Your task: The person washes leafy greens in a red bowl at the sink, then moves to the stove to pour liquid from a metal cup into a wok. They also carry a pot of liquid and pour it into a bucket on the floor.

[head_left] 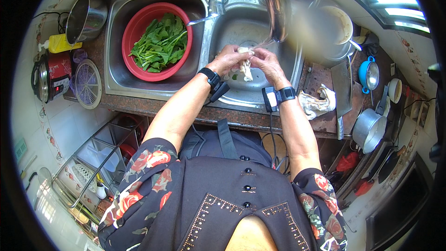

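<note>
My left hand [225, 59] grips a pale, knobbly piece of food [246, 68] over the right sink basin [237, 29]. The fingers of my right hand [268, 64] pinch the same piece from the other side. Its exact kind is not plain. Just above my hands hangs the end of the thick metal faucet spout [277, 24], where a thin stream of water seems to run. A small green leaf scrap [235, 76] lies on the basin floor below. More pale bits sit partly hidden beneath my left hand.
Leafy greens [160, 43] fill a red plastic basin [127, 47] in the left sink. A cleaver [341, 85] and a crumpled cloth [317, 101] lie on the right counter, near an aluminium saucepan [370, 129]. At left stand a steel pot [92, 17] and an electric cooker [52, 76].
</note>
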